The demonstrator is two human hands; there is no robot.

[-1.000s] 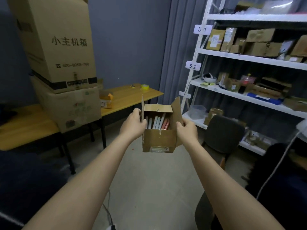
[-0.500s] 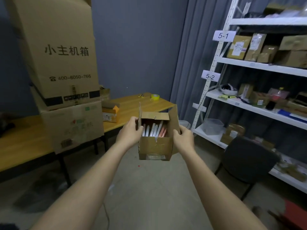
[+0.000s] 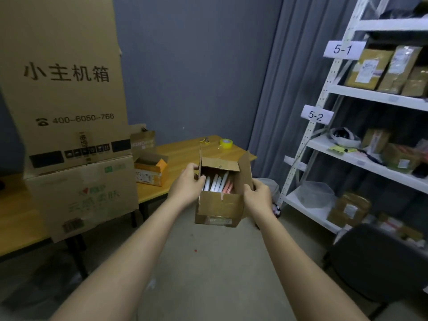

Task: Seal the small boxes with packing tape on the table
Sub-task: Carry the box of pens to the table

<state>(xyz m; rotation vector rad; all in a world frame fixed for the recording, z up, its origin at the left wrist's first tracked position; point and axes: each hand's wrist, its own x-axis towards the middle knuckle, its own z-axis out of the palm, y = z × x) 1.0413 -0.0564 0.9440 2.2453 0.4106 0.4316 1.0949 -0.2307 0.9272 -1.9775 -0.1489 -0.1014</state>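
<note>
Small box [image 3: 220,206]: held in mid-air over the floor, flaps open, pens inside.
Left hand [image 3: 187,186]: fingers curled round its left wall.
Right hand [image 3: 258,196]: gripping its right wall.
Tape roll [image 3: 226,143]: on the table [image 3: 183,154], beyond.

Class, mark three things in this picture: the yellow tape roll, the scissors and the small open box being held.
yellow tape roll [image 3: 226,143], head view, its outer band.
scissors [image 3: 204,140], head view, the handles.
small open box [image 3: 220,206], head view, its near wall.
</note>
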